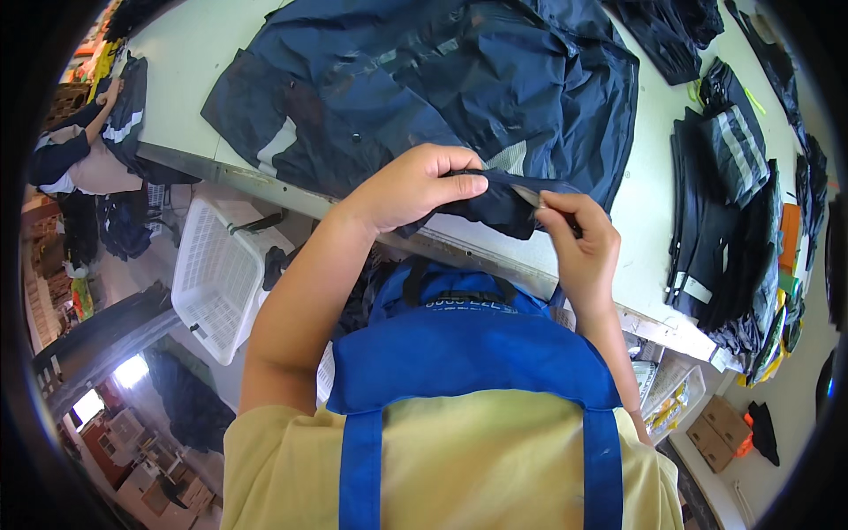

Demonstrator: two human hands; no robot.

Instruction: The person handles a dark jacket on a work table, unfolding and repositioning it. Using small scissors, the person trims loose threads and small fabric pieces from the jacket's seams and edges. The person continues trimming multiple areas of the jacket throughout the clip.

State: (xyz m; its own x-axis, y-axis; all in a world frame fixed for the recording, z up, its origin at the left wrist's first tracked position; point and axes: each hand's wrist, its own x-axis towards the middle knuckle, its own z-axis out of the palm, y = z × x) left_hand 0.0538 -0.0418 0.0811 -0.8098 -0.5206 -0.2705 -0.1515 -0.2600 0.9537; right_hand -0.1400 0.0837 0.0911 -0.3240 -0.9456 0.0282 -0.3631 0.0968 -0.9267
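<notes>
A large dark navy garment [380, 97] with grey reflective patches lies spread over the pale worktable, its near edge drawn over the table's front. My left hand [415, 187] pinches that edge between thumb and fingers, holding a fold of dark cloth up. Close to its right, my right hand [583, 234] is closed around what look like thread snips [527, 194]. Their pointed metal blade lies against the raised garment edge, and part of a black handle shows among the fingers. Most of the snips is hidden by the hand.
Folded dark garments with reflective bands [738, 150] are piled at the table's right. A white plastic basket [212, 274] stands below the table's left front edge. At far left, another person [84, 146] handles a dark garment. Cardboard boxes [717, 433] sit at lower right.
</notes>
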